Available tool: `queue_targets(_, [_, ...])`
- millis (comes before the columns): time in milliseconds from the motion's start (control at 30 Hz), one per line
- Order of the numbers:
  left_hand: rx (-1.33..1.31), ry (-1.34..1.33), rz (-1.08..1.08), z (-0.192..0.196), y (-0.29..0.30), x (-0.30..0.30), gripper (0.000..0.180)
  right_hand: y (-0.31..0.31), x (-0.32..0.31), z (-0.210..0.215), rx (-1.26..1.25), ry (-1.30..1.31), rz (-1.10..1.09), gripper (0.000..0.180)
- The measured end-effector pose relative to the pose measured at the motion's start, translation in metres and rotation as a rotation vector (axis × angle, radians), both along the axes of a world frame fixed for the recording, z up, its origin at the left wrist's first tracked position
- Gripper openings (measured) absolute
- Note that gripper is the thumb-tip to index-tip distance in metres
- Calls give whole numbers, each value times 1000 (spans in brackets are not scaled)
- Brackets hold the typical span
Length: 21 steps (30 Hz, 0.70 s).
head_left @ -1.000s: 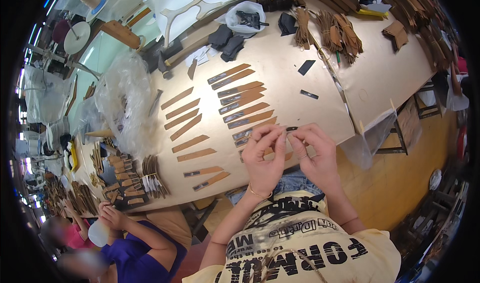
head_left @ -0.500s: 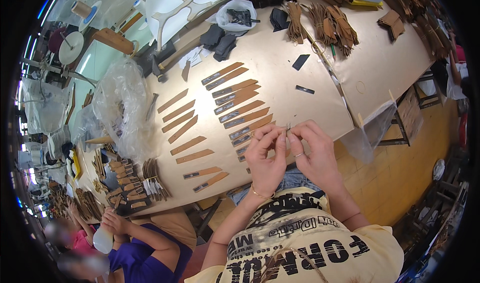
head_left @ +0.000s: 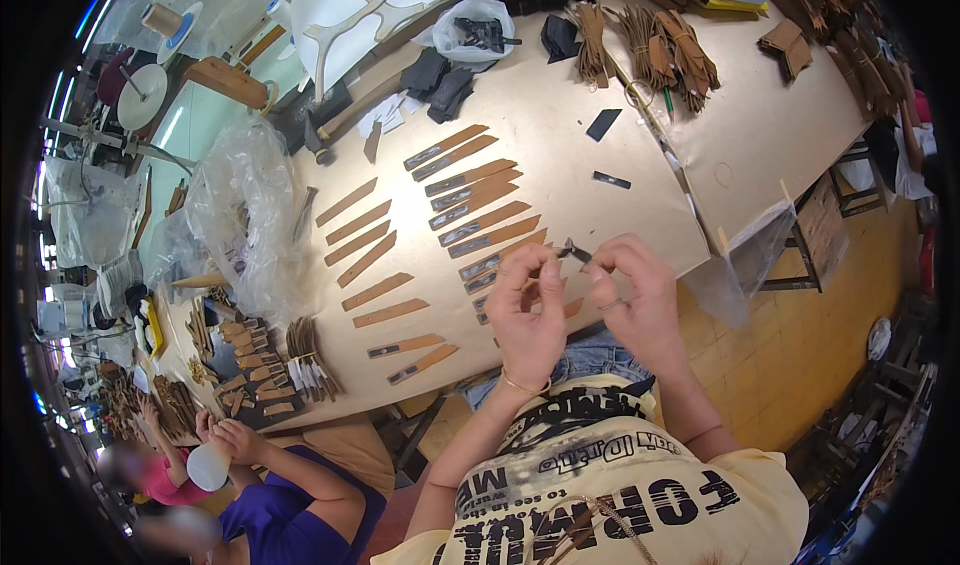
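Observation:
My left hand (head_left: 529,303) is closed in a pinch on one end of a small dark strip (head_left: 574,252). At its other end, the fingertips of my right hand (head_left: 642,303) pinch it too. Both hands are above the table's near edge. Just left of them lies a column of brown strips (head_left: 487,227), each with a dark patch at its left end; my left hand hides part of the lowest ones. Farther left are plain brown strips (head_left: 357,248) and two more with dark patches (head_left: 422,363). A flat black piece (head_left: 611,180) lies beyond my right hand.
A larger black piece (head_left: 604,125) and tied brown bundles (head_left: 684,53) lie at the far side. Clear plastic (head_left: 245,205) is heaped on the left, near spools (head_left: 142,96). Seated at lower left, a person in purple (head_left: 290,500) holds a white container (head_left: 208,468).
My fingertips have drawn apart slightly, and more of the small dark strip shows between them. The strips on the table stay put. At lower left, the seated person's hands and white container have shifted.

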<state>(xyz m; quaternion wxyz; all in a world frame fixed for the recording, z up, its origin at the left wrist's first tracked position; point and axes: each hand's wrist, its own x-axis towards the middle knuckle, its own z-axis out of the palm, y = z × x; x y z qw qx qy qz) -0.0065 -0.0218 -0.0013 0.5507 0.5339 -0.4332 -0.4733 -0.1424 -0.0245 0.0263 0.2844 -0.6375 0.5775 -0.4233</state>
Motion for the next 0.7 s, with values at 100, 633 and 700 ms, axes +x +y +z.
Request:
queue_targets(100, [55,42,66,-3,-9,10,11,-3,-11,-1,28,-28,-48,10])
queue_targets(633, [-271,-377,-271,-4,-63,-24,25,-19,-42,-7,-80,61,-141,9])
queue_targets(700, [-250,-311,-391,4,-54,-26,22,-19,-43,-9,-89,74,-135,9])
